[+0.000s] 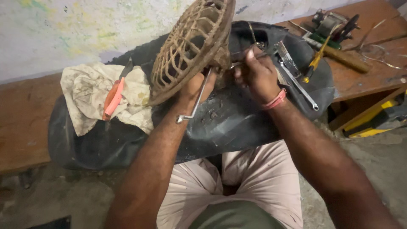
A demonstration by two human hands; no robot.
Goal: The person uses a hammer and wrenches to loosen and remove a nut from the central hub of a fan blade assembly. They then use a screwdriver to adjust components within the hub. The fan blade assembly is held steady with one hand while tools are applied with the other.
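— What is counted?
— One rusty fan guard point(190, 46), one stained cloth point(91, 95), one black rubber sheet point(229, 123).
— And tools?
— One spanner point(299, 82), one yellow-handled screwdriver point(314, 63), one wooden-handled tool point(345, 57).

Both my forearms reach forward and up from my lap, bare to the elbow, converging ahead of my knees. My left hand point(196, 87) is raised, wrist bent back, fingers curled shut in a firm grip with the back of the hand toward me. My right hand point(254, 74) sits just beside it, nearly touching, fingers folded in and thumb pressed forward in a pinching grip. A pink band circles my right wrist. My right forearm angles in from the lower right.
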